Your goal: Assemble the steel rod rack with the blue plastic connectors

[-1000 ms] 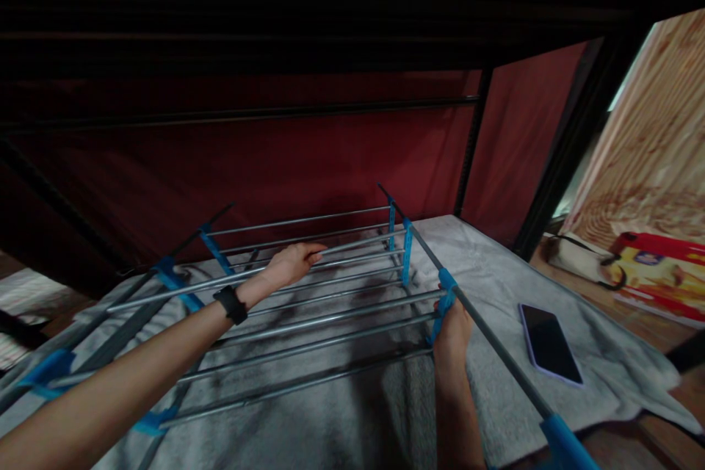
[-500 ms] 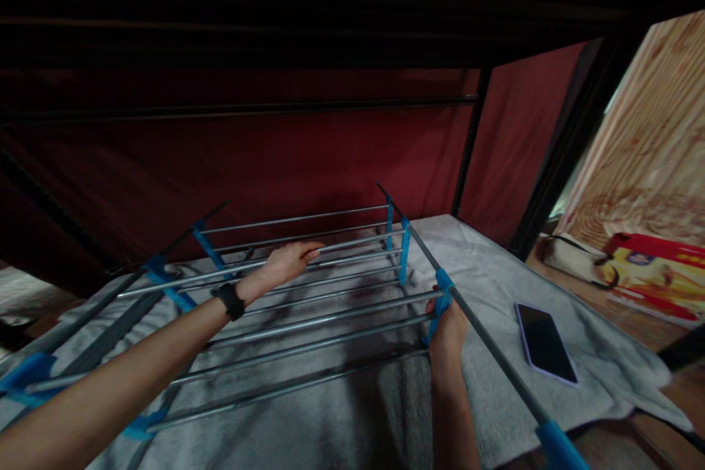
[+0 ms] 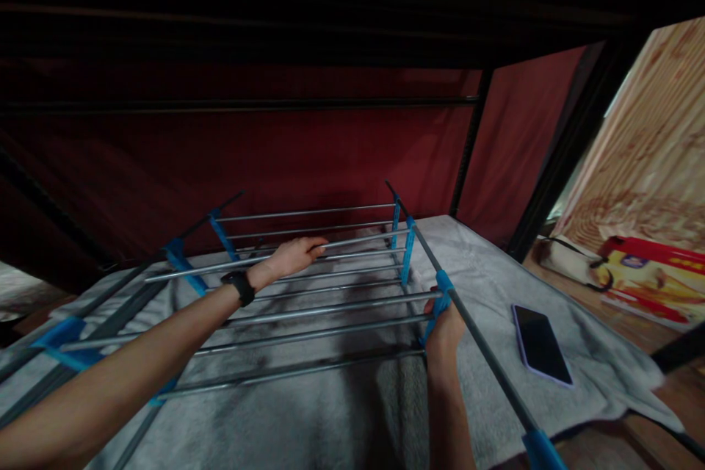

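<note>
A rack of grey metal tubes with blue plastic connectors (image 3: 406, 253) lies across a grey blanket (image 3: 308, 426). My left hand (image 3: 291, 257), with a black watch at its wrist, is closed around one metal tube (image 3: 363, 239) near the rack's far side. That tube's left end sticks out free, apart from the left blue connector. Lower right, my right hand (image 3: 445, 330) is wrapped round a blue connector (image 3: 442, 290) on the right side rail. Its fingertips are partly hidden behind the connector.
A phone (image 3: 543, 345) rests on the blanket to the right. Beyond the edge lie a red and yellow box (image 3: 655, 279) and a pale pouch (image 3: 567, 258). Dark metal posts (image 3: 472, 147) and red cloth (image 3: 308, 154) stand behind; a dark frame spans overhead.
My left hand and the tube have shifted slightly right, and the rack's left side has moved right and up in view. My right hand keeps its hold on the connector.
</note>
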A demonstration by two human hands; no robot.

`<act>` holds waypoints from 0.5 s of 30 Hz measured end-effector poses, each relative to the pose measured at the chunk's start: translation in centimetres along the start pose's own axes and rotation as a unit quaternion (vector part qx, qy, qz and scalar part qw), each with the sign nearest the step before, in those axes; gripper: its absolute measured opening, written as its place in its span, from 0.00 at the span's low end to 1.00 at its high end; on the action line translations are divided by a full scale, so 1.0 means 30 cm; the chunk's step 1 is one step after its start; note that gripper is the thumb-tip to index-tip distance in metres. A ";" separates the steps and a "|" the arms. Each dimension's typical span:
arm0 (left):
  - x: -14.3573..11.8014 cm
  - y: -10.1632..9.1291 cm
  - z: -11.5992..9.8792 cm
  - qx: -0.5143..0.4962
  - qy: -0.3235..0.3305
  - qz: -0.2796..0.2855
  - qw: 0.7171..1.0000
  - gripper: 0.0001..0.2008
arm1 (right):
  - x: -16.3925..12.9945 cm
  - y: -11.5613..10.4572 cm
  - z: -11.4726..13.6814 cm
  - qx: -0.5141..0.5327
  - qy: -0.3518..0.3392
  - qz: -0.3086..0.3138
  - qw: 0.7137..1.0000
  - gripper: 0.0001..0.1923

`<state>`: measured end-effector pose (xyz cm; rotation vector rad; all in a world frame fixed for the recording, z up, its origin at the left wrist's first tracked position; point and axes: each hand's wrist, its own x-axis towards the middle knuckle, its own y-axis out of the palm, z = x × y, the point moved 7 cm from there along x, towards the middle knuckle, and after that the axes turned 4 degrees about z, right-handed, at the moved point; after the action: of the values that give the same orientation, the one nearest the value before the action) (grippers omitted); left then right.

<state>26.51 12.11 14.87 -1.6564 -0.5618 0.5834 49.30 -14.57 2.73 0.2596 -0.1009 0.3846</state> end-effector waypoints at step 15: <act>-0.078 -0.051 -0.080 0.007 0.036 -0.006 0.999 0.22 | 0.001 -0.048 -0.022 0.037 0.044 -0.017 0.998 0.18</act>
<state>26.25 9.05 16.90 -1.6533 -0.5138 0.5151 49.91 -15.67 1.77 0.3168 0.0036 0.3665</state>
